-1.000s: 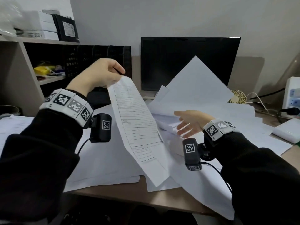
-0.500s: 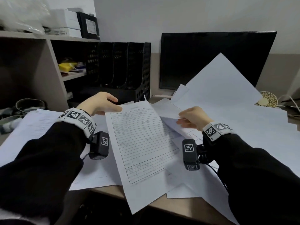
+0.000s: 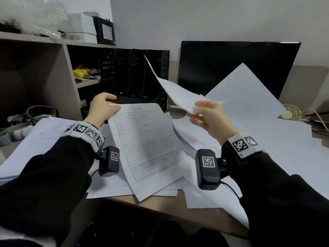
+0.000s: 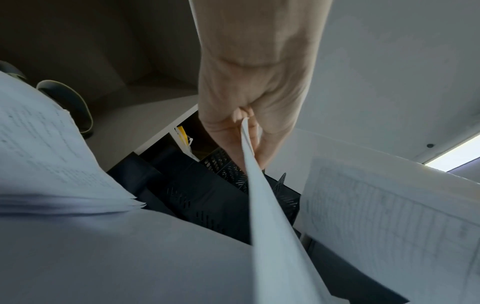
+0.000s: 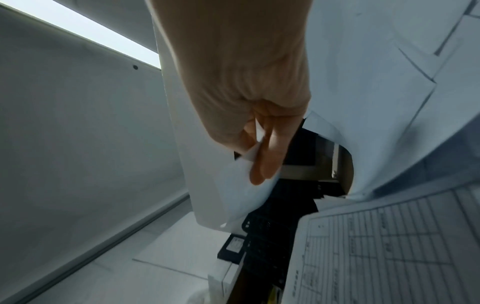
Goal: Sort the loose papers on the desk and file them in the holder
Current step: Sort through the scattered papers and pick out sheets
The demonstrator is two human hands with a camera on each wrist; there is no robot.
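Note:
My left hand [image 3: 105, 108] pinches the top left corner of a printed form sheet [image 3: 145, 145] that lies over the paper pile; the left wrist view shows that form sheet [image 4: 262, 197] edge-on between thumb and fingers of the left hand [image 4: 246, 123]. A second sheet [image 3: 175, 92] is raised off the desk, pinched at its near corner by my right hand [image 3: 204, 113], its far tip up in front of the black mesh file holder [image 3: 135, 75]. In the right wrist view the right hand [image 5: 259, 144] holds that sheet [image 5: 233, 185] between thumb and fingers.
Loose white papers [image 3: 267, 139] cover the desk, one stack [image 3: 41, 139] at the left. A dark monitor [image 3: 231, 68] stands behind. The shelf unit [image 3: 44, 72] at the left holds boxes [image 3: 81, 27] and yellow items [image 3: 80, 72]. Cables [image 3: 316, 118] lie at the far right.
The left hand has lowered the form sheet onto the pile and still pinches its corner. The right hand has taken hold of another sheet and lifted it towards the holder.

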